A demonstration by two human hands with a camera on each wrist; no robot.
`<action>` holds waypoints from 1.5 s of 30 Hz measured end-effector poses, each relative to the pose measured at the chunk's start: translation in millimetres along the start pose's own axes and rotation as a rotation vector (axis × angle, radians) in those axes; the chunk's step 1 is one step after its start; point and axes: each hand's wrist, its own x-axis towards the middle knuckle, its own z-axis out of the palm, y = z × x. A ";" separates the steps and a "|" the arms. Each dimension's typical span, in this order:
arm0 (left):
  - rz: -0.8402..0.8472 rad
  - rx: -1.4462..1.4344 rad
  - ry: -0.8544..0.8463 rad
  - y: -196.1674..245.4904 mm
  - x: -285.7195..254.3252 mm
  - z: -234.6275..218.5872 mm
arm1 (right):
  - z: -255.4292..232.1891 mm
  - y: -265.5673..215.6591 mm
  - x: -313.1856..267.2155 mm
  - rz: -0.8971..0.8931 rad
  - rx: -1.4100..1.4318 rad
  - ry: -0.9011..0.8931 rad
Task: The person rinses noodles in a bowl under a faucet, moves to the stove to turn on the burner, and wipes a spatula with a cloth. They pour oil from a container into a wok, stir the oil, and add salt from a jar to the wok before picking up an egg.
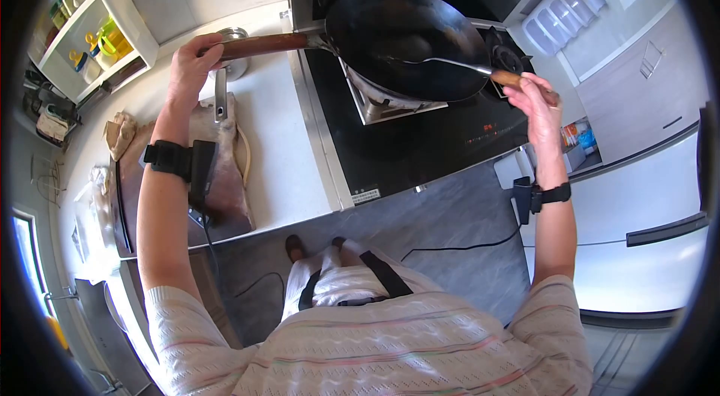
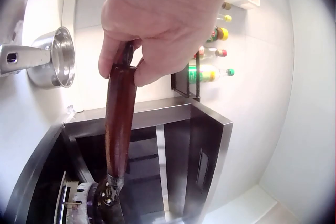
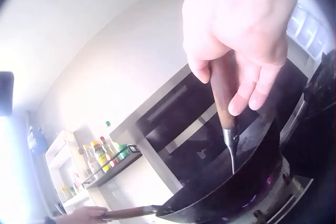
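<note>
A dark wok point(image 1: 360, 21) stands over the lit burner, and blue-violet flame point(image 3: 253, 202) shows beneath it in the right wrist view. My left hand point(image 1: 196, 70) grips the end of its brown wooden handle point(image 2: 119, 124), thumb and fingers around it. On the opposite side, my right hand point(image 1: 538, 107) holds the wooden handle point(image 3: 224, 95) of a metal cooking utensil point(image 1: 461, 66). The utensil's thin shaft slopes down into the wok. Its head blends with the dark inside, so I cannot tell whether it is a spatula or a ladle.
A steel saucepan point(image 2: 65, 58) sits on the counter by my left hand. Nearer stands a dark reddish-brown board point(image 1: 225, 193). Bottles point(image 3: 100, 155) line a wall rack. The second burner point(image 1: 508, 58) is right of the wok, and plastic bins point(image 1: 562, 21) lie beyond.
</note>
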 end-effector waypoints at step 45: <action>-0.014 0.003 -0.198 -13.2 -150.8 -163.4 | 322.4 -103.7 -158.6 -0.829 -1.128 -0.817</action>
